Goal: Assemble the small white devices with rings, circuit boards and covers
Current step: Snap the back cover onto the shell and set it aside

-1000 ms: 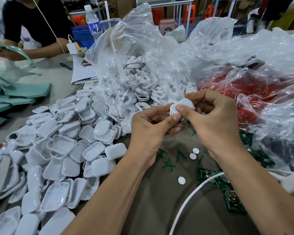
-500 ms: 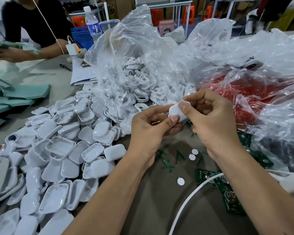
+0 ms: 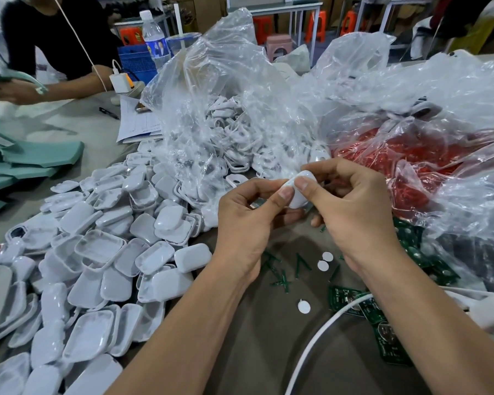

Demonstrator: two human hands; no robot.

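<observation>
Both hands hold one small white device above the table's middle. My left hand pinches its left edge with thumb and fingers. My right hand grips its right side, thumb pressed on top. A heap of white covers spreads across the left. Behind the hands, a clear bag holds white rings. Green circuit boards lie at the right, with small white discs and green offcuts under my hands.
A clear bag of red parts fills the right. A white cable curves across the brown table surface. Another person works at the far left, near teal sheets, papers and a water bottle.
Both hands have turned the white device slightly; my right thumb has slid onto its top. The hands stay in about the same place.
</observation>
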